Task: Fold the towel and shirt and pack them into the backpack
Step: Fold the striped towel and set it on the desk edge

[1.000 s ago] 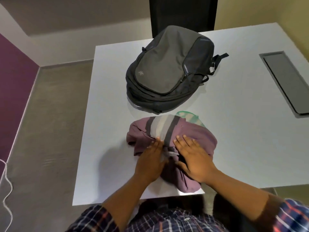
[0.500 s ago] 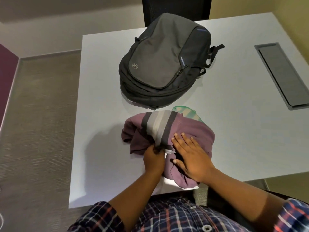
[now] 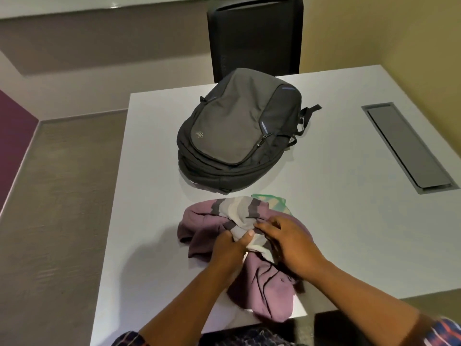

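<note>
A crumpled purple shirt (image 3: pixel 207 228) with grey and white stripes lies at the near edge of the white table (image 3: pixel 336 221). My left hand (image 3: pixel 230 249) grips a bunched striped fold of it, thumb on top. My right hand (image 3: pixel 290 243) sits on the shirt just to the right, its fingers curled into the same fold. A green towel (image 3: pixel 270 199) peeks out from under the shirt's far side, mostly hidden. The grey backpack (image 3: pixel 237 131) lies flat and zipped behind them.
A black chair (image 3: pixel 254 36) stands at the table's far side behind the backpack. A grey cable hatch (image 3: pixel 406 146) is set into the tabletop at the right. The table's left edge drops to carpeted floor (image 3: pixel 55 221).
My left hand went from lying flat on the shirt to gripping the striped part. My right hand's fingers curled into the cloth. The stripes bunched up. The camera tilted upward.
</note>
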The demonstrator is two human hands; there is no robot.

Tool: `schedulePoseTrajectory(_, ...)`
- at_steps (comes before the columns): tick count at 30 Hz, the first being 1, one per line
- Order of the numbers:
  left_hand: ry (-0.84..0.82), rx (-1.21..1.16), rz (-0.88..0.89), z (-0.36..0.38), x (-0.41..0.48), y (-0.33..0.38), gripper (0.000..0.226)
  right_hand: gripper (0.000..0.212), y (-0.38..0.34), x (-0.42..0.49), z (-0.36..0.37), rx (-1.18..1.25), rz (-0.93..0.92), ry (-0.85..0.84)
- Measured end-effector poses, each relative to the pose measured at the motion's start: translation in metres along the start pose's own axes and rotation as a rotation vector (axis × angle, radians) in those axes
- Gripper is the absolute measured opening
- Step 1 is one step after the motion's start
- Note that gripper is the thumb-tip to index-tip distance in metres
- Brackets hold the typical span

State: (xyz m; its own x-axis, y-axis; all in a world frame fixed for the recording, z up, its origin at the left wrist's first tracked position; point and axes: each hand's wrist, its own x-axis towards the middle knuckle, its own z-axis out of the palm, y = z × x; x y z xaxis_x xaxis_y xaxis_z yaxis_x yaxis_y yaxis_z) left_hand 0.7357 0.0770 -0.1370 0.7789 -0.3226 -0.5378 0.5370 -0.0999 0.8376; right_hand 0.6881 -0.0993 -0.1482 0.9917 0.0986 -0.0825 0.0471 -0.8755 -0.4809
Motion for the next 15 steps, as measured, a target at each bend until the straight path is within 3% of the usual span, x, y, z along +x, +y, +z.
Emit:
schedulePoseTrajectory(4, 0.036, 0.197, 0.082, -0.006, -0.004, 0.007, 0.009, 0.038, 0.01, 0.0, -0.005, 0.068, -0.07, 0.036)
schedulePoseTrajectory(7, 0.025, 0.141, 0.066, -0.008, -0.008, 0.006, 0.014, 0.035, 0.015, -0.001, -0.006, 0.185, -0.081, 0.062)
schedulePoseTrajectory(11, -0.109, 0.197, 0.066, -0.006, -0.017, 0.007, 0.031, 0.054, 0.011, 0.0, -0.008, 0.364, 0.039, 0.091)
schedulePoseTrajectory(13, -0.068, 0.293, 0.072, -0.004, -0.018, 0.011, 0.029, 0.06, 0.01, 0.004, -0.012, 0.453, 0.082, 0.045)
schedulePoseTrajectory(15, 0.033, 0.392, 0.089, -0.003, -0.017, 0.014, 0.025, 0.047, 0.011, 0.008, -0.017, 0.431, 0.055, 0.038)
